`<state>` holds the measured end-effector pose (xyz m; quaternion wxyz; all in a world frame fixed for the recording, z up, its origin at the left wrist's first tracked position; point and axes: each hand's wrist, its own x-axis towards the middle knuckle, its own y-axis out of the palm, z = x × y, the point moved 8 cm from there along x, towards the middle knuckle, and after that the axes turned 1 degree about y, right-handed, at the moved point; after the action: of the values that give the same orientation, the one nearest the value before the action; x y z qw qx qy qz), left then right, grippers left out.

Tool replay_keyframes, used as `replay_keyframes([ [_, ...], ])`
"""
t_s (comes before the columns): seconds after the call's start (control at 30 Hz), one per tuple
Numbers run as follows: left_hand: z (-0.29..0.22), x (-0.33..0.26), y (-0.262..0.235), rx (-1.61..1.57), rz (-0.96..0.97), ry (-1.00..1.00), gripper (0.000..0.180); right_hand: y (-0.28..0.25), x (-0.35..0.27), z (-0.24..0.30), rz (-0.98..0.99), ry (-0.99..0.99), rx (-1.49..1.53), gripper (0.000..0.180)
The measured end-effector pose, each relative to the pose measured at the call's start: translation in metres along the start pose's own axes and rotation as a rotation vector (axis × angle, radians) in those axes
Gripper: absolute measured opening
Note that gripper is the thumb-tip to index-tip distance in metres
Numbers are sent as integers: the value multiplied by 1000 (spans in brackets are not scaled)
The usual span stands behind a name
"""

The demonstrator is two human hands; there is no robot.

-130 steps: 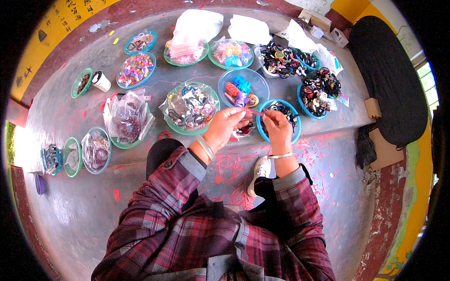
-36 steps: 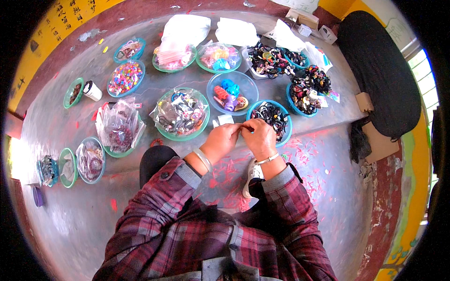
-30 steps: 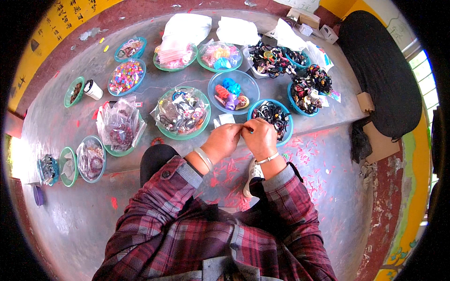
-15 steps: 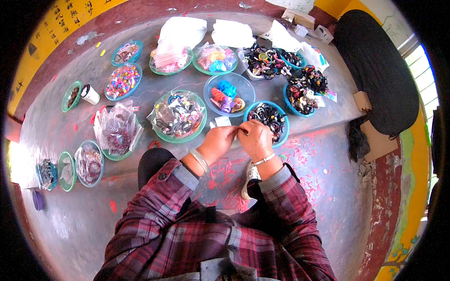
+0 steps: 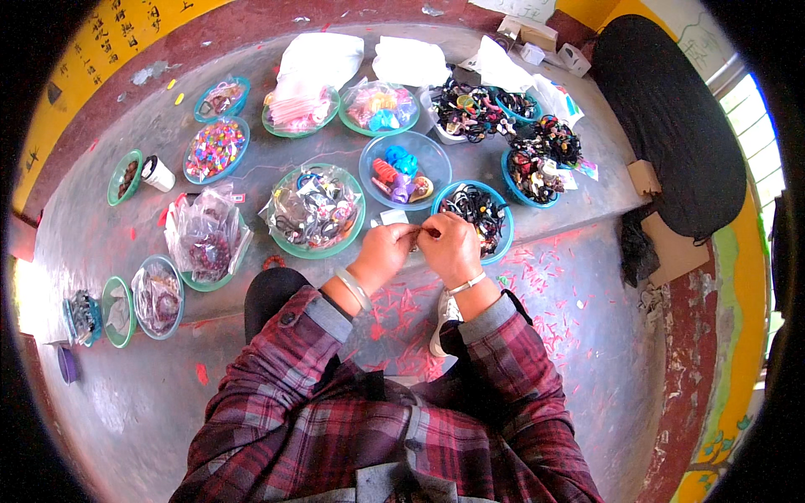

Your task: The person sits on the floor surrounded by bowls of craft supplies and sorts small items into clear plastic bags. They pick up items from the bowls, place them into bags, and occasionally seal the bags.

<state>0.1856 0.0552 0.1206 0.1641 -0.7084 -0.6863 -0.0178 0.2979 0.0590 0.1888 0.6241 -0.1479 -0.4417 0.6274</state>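
My left hand and my right hand are pressed together in front of me, fingertips meeting on a small item that is too tiny to identify. They hover just in front of a blue bowl of dark hair ties. A blue bowl with bright plastic clips sits just beyond them. A green bowl of packaged accessories lies to the left of my hands. A small white tag rests on the concrete near my left fingers.
Several more bowls of beads and trinkets ring the grey concrete ledge: colourful beads, plastic bags, dark ornaments. White bags lie at the back. A black cushion is at the right, cardboard boxes behind.
Earlier my right hand reached into the bowl of dark hair ties; now both hands are joined together close in front of it. Over the last second they barely moved.
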Motion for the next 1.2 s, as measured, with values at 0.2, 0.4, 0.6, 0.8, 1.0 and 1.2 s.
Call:
replay_keyframes([
  [0.2, 1, -1, 3, -465, 114, -324, 21, 10, 2, -34, 89, 237, 311, 11],
  [0.4, 10, -3, 0, -782, 110, -491, 24, 1, -1, -52, 157, 465, 582, 11],
  [0.6, 8, -3, -2, -789, 87, -487, 24, -28, -7, -86, 118, 441, 469, 14],
  [0.8, 16, -5, -2, -779, 108, -507, 23, -97, -44, -131, -10, 458, 401, 13],
  [1.0, 17, -5, 5, -744, 126, -481, 23, -150, -151, -237, -71, 652, -117, 17],
  [1.2, 20, -8, 13, -738, 174, -485, 22, -172, -268, -300, -108, 938, -221, 20],
])
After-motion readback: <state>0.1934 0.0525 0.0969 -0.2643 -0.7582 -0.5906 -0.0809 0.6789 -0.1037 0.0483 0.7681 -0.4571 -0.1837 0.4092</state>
